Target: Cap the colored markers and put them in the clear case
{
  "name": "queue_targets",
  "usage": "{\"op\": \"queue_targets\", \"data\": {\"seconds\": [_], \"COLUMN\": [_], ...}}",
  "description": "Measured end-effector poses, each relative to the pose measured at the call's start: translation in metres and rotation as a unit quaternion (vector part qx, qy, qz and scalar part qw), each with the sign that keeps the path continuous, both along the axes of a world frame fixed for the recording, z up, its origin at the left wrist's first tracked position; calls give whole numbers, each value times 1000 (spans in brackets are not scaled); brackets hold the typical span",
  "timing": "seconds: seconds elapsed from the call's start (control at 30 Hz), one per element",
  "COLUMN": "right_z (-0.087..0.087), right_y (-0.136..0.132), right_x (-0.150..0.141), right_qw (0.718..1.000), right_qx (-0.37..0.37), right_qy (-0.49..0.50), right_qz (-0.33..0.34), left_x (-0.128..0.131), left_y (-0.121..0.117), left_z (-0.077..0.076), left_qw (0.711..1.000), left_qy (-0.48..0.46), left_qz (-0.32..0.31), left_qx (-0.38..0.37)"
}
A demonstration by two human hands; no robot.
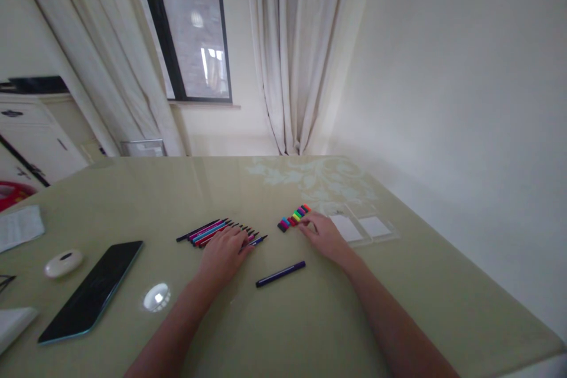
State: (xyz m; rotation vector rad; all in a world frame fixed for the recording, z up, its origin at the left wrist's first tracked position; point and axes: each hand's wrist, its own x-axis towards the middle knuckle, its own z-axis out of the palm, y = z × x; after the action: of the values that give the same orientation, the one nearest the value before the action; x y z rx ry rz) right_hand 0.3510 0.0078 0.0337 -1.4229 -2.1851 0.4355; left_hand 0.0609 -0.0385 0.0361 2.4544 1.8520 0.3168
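Observation:
A slanted row of uncapped felt-tip pens (204,232) lies on the table, dark tips pointing right. My left hand (224,253) rests palm down over the right part of that row, fingers laid across the barrels and hiding some of them. Colourful marker caps (296,215) lie side by side in a short line to the right. At their right edge is my right hand (325,235), its thumb and forefinger closed together on a cap, partly hidden by the fingers. Between my forearms lies one dark purple felt-tip pen (280,274) with its cap on.
An opened clear plastic case (374,227) with white inserts lies right of my right hand. On the left are a dark tablet or phone (93,289), a white rounded object (64,263) and papers (20,227). A wall borders the table's right side.

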Motion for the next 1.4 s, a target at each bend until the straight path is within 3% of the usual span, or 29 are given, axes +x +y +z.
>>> {"op": "queue_targets", "data": {"seconds": [0.07,0.2,0.47,0.57,0.67,0.77,0.83,1.07,1.4], "right_z": [-7,-15,-10,-6,3,14,18,21,19], "right_y": [7,13,10,7,-1,-13,-20,-25,-29], "right_x": [-1,-3,-3,-1,-2,-10,-17,-25,-31], "right_qw": [996,982,977,985,989,962,946,926,937], "right_qx": [51,72,72,90,96,44,30,48,40], "right_qy": [-60,-160,-168,-99,90,268,316,358,331], "right_qz": [-48,-74,-111,-113,-66,26,69,105,101], "left_x": [-3,-4,6,11,12,11,12,14,16], "left_y": [0,-1,1,0,-1,-3,-4,-7,-8], "left_z": [-1,-2,-1,1,4,8,11,16,17], "left_qw": [1000,999,960,933,912,902,901,902,911], "left_qy": [-9,-48,-279,-359,-410,-428,-430,-427,-408], "left_qz": [-3,-14,-26,-28,-35,-44,-47,-52,-55], "left_qx": [0,2,-1,-14,11,36,39,41,25]}}
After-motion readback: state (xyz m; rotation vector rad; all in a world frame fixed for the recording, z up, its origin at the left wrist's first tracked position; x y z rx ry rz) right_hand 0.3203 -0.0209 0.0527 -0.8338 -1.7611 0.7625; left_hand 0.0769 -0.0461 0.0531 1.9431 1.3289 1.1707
